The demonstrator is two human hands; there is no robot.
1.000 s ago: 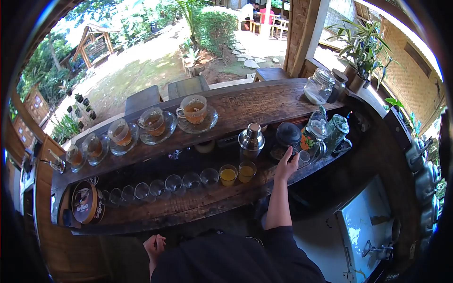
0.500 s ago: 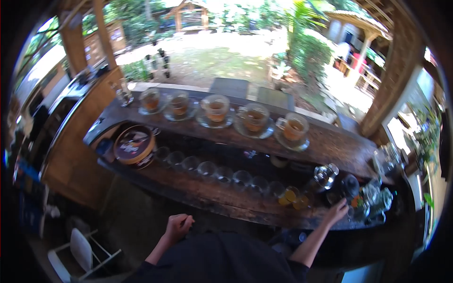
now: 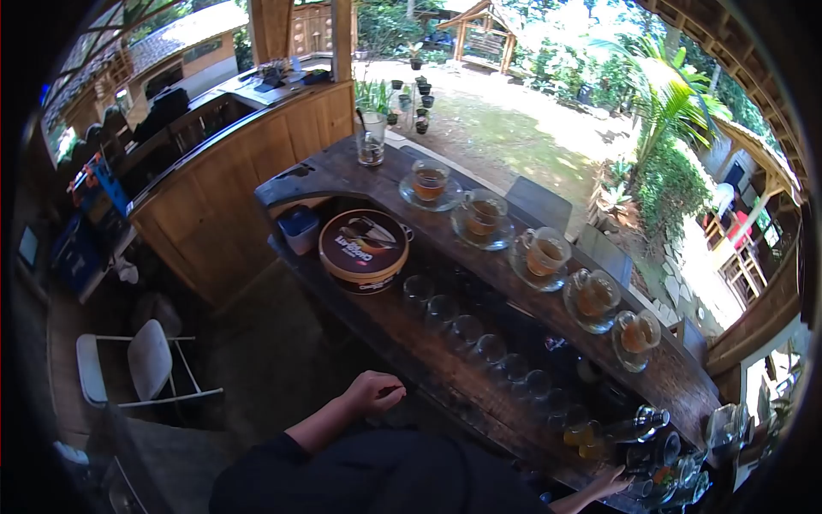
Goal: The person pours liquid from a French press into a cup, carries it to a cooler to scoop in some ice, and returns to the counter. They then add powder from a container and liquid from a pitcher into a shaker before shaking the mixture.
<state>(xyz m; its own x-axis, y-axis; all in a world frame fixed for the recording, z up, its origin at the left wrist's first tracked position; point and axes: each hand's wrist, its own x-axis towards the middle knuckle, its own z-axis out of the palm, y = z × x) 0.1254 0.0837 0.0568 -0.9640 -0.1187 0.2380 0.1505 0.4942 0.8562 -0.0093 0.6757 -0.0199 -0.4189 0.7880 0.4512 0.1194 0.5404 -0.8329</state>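
Wooden bar counter [image 3: 402, 330], garden beyond, right hand [image 3: 610, 482] perhaps touching jars [image 3: 676, 471]

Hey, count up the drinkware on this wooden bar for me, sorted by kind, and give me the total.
Glass cups of tea on saucers, upper ledge: 5
Empty clear glasses in the lower row: 8, roughly, as the far ones blur together
Small glasses of yellow drink: 2, partly hard to make out
Tall glass at the bar's far end: 1
Total: about 16
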